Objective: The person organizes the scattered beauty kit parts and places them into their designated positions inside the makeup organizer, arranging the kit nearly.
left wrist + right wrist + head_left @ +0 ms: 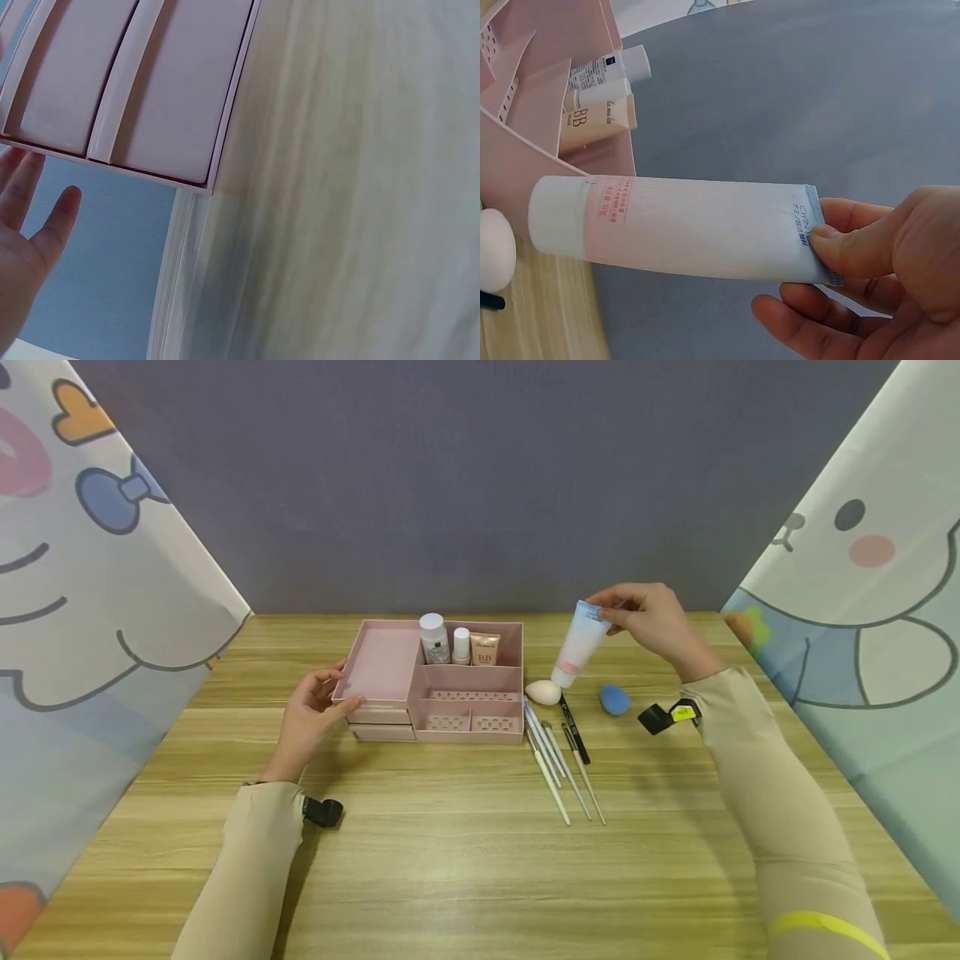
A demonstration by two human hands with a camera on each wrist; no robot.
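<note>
My right hand (645, 614) pinches a white-and-pink squeeze tube (581, 643) by its flat blue end, between thumb and fingers. The tube hangs tilted above the table, white cap down, just right of a pink desktop organizer (378, 660). In the right wrist view the tube (697, 229) lies across the picture. My left hand (311, 710) rests against the organizer's left side, thumb over its front corner. Extended fingers (56, 225) touch that side in the left wrist view. A white bottle (434, 639), a small white-capped bottle (461, 647) and a BB cream tube (484, 649) stand in the organizer's back compartment.
Right of the organizer lie a cream makeup sponge (543, 692), a blue sponge (615, 699), a black pen (574, 731) and several makeup brushes (551, 777). Perforated front compartments (495, 724) show in the organizer. A grey panel (480, 485) rises behind the wooden table (450, 860).
</note>
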